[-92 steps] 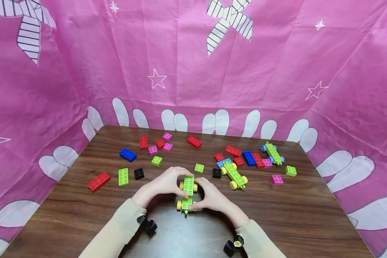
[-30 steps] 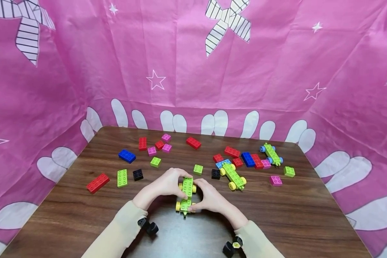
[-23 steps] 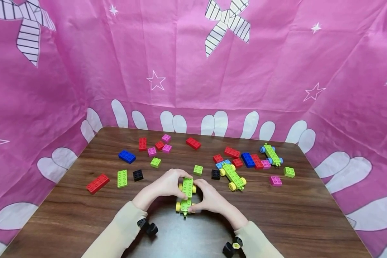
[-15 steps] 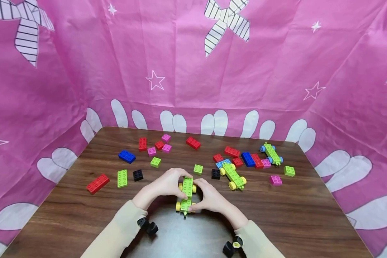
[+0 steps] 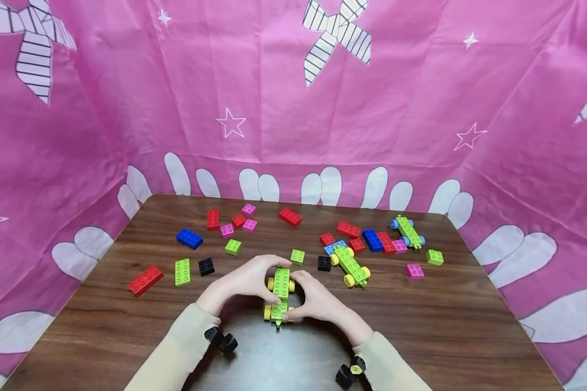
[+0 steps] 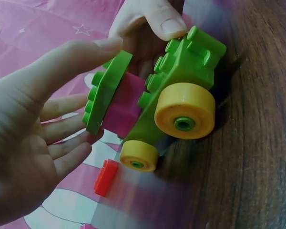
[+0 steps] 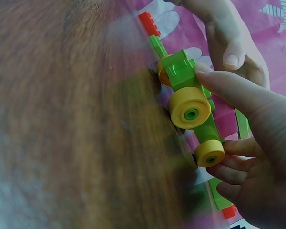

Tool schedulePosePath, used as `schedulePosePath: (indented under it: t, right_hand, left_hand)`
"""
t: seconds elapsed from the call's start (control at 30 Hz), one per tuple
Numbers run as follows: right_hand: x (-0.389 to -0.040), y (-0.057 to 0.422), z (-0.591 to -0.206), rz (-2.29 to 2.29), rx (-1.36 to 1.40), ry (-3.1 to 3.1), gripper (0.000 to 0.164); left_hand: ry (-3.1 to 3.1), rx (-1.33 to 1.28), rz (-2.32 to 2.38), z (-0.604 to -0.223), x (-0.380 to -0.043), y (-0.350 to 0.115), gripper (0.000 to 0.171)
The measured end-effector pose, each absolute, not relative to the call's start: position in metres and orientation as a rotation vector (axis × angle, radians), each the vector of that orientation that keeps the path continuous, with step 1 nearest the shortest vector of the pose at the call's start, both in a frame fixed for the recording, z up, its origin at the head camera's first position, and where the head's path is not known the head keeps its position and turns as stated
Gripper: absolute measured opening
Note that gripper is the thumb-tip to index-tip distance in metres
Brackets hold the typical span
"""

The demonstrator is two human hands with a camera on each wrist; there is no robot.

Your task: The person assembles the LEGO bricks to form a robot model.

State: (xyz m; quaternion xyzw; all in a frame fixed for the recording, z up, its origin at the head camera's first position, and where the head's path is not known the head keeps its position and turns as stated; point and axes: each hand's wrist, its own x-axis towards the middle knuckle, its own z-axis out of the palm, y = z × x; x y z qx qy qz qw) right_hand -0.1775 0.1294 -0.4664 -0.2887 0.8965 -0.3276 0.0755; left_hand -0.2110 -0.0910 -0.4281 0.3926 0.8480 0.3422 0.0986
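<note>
A lime-green toy car base (image 5: 279, 310) with yellow wheels stands on the table at front middle. On it sits a pink brick (image 6: 127, 105), best seen in the left wrist view. A lime-green eight-stud brick (image 5: 281, 279) tops the pink one, at a slight tilt in the left wrist view. My left hand (image 5: 254, 277) holds this green brick lengthwise, thumb at its near end and fingers at the far end. My right hand (image 5: 318, 298) grips the car base, its thumb on the near end and its fingers by the far wheel, as the right wrist view shows.
Another yellow-wheeled car base (image 5: 350, 265) stands to the right, and a blue-wheeled one (image 5: 408, 232) farther back. Loose bricks in several colours lie around, among them a black brick (image 5: 324, 263), a small green brick (image 5: 297, 257) and a red brick (image 5: 145, 280) at left.
The whole head view has shifted slightly to the left. Both hands keep the same hold on the car base and its top brick.
</note>
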Motion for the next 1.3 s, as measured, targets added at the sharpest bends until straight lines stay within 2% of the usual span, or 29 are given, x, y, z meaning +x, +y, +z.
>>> schedulePosePath:
  t: [0.27,0.53,0.83,0.97,1.3]
  right_hand:
    - [-0.178,0.130,-0.465,-0.985,-0.884,2.680,0.088]
    - [-0.178,0.128,-0.461,-0.983,-0.881,2.660,0.091]
    - [-0.186,0.147,-0.448,-0.970,-0.877,2.665,0.092]
    - [-0.192,0.161,-0.439,-1.043,-0.882,2.684,0.083]
    - [-0.227,0.196,-0.429,-1.267,-0.847,2.756,0.041]
  left_hand:
    - [2.486,1.191,1.083,-0.433,-0.214,-0.096,0.071]
    - [2.488,1.106,1.107,-0.435,-0.214,-0.105,0.072]
    - [2.487,1.068,1.084,-0.435,-0.214,-0.104,0.071]
    - [2.482,1.051,1.068,-0.434,-0.213,-0.103,0.069]
    - [2.448,1.007,1.090,-0.432,-0.213,-0.101,0.066]
